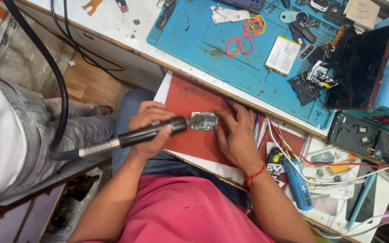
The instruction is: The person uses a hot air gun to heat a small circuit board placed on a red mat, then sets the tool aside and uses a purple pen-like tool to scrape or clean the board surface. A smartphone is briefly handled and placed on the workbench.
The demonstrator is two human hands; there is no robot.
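Note:
My left hand (151, 131) grips a black hot-air wand (127, 138) with a ribbed metal rear end. Its nozzle tip points at a small green circuit board (206, 122). The board lies on a red mat (190, 96) at the near edge of the bench. My right hand (236, 135) rests flat on the mat just right of the board, fingers touching the board's edge. It holds nothing. A red thread bracelet circles that wrist.
A blue work mat (190, 40) behind carries rubber bands (247, 32), a phone battery (283, 55), small parts and a dark phone (360, 67). A blue hand tool (299, 185) and wires lie to the right. Another person in grey jeans (32, 130) sits at left.

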